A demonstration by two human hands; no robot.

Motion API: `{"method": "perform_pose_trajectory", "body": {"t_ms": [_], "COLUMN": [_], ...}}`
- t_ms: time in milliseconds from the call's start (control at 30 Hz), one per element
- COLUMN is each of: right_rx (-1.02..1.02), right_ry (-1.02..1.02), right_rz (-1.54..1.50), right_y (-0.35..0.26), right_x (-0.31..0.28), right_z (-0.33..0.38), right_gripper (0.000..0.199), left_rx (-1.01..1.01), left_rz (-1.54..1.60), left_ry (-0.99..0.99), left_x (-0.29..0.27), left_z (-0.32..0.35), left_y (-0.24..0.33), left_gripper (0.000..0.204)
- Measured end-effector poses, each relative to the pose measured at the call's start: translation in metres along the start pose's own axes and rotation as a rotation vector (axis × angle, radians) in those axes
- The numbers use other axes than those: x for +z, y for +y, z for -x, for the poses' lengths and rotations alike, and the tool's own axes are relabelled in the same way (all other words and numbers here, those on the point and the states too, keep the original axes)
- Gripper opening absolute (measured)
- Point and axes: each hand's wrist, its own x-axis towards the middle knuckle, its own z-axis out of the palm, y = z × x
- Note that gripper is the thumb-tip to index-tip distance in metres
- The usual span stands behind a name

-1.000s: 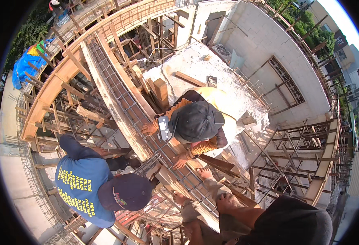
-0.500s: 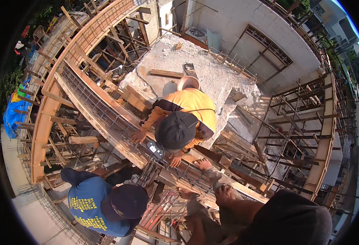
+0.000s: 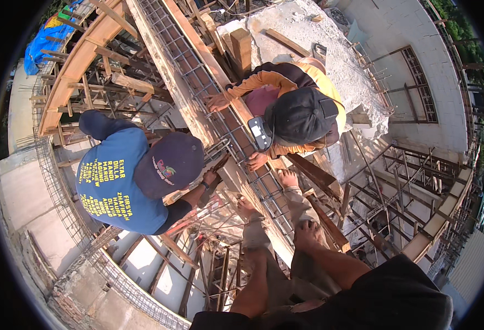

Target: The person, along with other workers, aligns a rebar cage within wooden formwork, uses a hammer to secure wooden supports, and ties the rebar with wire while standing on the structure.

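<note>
The right grip (image 3: 310,238) rests on the right leg (image 3: 301,209); the left grip (image 3: 254,256) is by the left leg (image 3: 257,231). I cannot tell how open either is. Steel bars (image 3: 270,197) lie ahead, between wooden boards (image 3: 184,99). Ahead and left, the blue-shirted worker's hand (image 3: 209,177) shows clearly; before, it was hard to see.

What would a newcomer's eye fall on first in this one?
Probably the long rebar cage running diagonally through its timber formwork at centre. Next, the orange-sleeved co-worker leaning over it from the right and the blue-shirted co-worker at left. A bright blue tarp shows at upper left.
</note>
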Motion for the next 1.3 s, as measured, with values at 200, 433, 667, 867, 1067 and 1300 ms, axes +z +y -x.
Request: {"method": "perform_pose_trajectory", "body": {"t_ms": [200, 433, 667, 867, 1067, 1300], "right_rx": [-0.027, -0.034, -0.055, -0.053, -0.057, -0.024], "right_ry": [0.03, 0.009, 0.033, 0.001, -0.021, -0.084], "right_rz": [0.038, 0.132, 0.163, 0.247, 0.287, 0.299], "right_y": [0.008, -0.006, -0.014, -0.029, -0.034, -0.039], "right_x": [-0.008, -0.024, -0.037, -0.051, -0.052, -0.059], "right_z": [0.011, 0.02, 0.023, 0.029, 0.027, 0.017], "right_gripper": [0.046, 0.048, 0.049, 0.049, 0.049, 0.058], "left_rx": [-0.084, -0.021, -0.088, -0.101, -0.093, -0.108], "left_rz": [0.159, 0.057, 0.089, 0.115, 0.117, 0.137], "left_ry": [-0.103, -0.176, -0.235, -0.236, -0.191, -0.231], "left_x": [-0.019, -0.022, -0.071, -0.063, -0.05, -0.055], "left_z": [0.019, 0.017, 0.021, 0.014, 0.01, 0.006], "left_y": [0.007, -0.007, 0.003, -0.004, -0.008, -0.008], "left_gripper": [0.059, 0.074, 0.068, 0.06, 0.061, 0.063]}}
